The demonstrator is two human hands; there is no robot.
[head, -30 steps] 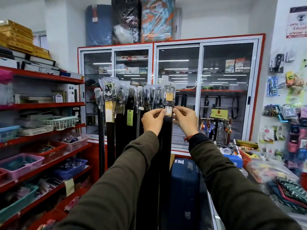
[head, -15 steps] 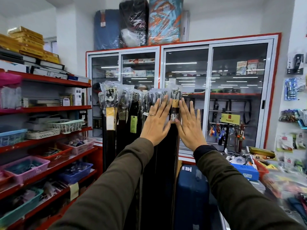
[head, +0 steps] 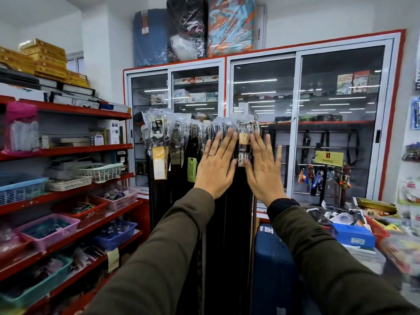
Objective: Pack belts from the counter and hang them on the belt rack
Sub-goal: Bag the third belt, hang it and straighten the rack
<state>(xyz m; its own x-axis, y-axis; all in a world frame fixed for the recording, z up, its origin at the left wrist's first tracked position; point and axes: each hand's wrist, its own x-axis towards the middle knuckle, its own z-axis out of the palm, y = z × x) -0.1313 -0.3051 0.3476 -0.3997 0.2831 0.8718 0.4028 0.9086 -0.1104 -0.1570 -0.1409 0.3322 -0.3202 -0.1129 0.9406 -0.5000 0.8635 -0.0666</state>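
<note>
In the middle of the frame both the left hand (head: 214,165) and the right hand (head: 261,170) are spread flat, holding nothing, beside the newly hung belt (head: 244,146), which could slip off the crowded belt rack (head: 200,128) if nudged.

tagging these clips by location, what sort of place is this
Most likely a small accessories or general goods shop. Packaged belts hang in a row with price tags, red shelves hold baskets of small goods, and a glass-fronted display cabinet holds boxed stock, with a keychain stand in front.
</note>
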